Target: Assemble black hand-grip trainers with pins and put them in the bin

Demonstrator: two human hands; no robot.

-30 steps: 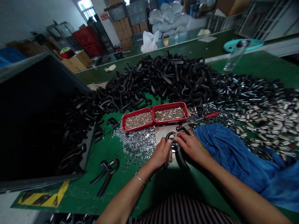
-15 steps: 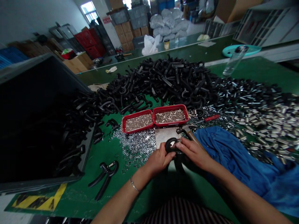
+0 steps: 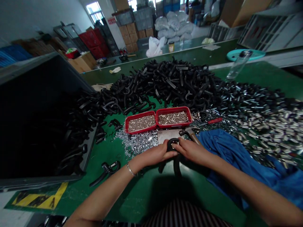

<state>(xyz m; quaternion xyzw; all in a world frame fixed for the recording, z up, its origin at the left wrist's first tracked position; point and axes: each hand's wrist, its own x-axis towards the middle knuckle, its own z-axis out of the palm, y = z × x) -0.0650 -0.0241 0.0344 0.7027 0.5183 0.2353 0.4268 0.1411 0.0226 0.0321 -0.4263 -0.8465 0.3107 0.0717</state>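
Observation:
My left hand (image 3: 158, 155) grips the ringed head of a black plier-like tool with curved jaws (image 3: 177, 166); its handles hang down toward me. My right hand (image 3: 193, 151) closes on the same head from the right, its thumb and fingers at a small shiny metal part, mostly hidden. Behind the hands lies a metal plate (image 3: 163, 135), with a hammer (image 3: 194, 138) at its right edge. A similar black tool (image 3: 106, 170) rests on the green table at left, partly covered by my left forearm.
Two red trays (image 3: 174, 126) hold small metal pins, beside scattered washers (image 3: 137, 145). Black handle parts (image 3: 165, 78) are heaped behind. At right are a blue cloth (image 3: 224, 148), a red-handled screwdriver (image 3: 215, 120) and metal cylinders (image 3: 272, 129). A large dark bin (image 3: 87, 160) stands left.
My left forearm has swung lower and outward, now covering part of the tool on the table. Both hands have shifted their grip, and the held tool's handles show more. The view has tilted slightly.

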